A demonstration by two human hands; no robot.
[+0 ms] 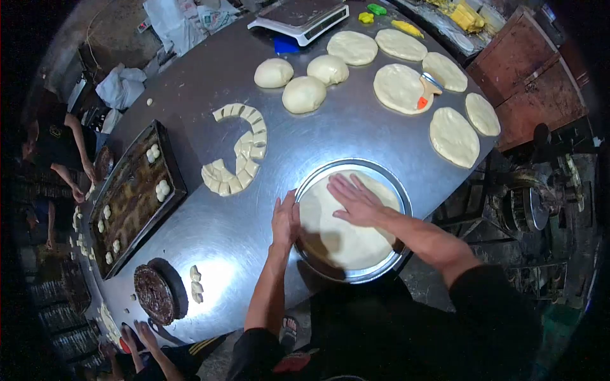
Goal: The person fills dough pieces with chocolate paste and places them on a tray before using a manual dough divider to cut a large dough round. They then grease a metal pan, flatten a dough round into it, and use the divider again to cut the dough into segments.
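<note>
A round metal pan [406, 190] stands at the near edge of the steel table, with a wide flat sheet of dough [356, 247] inside it. My right hand [356, 202] lies palm down on the upper part of this dough, its fingers spread. At the pan's left rim is my left hand [286, 219], fingers extended upward and resting against the outer side. Up and left of the pan, cut dough pieces [244, 166] form a curved row on the table.
Flat dough rounds [454, 136], one bearing a brush [429, 91], lie at the upper right. Three dough balls [304, 95] sit near a scale [302, 19]. Leftward are a dark tray [130, 197] and a round dark pan [154, 294]. Other people's hands [146, 340] work along the left edge.
</note>
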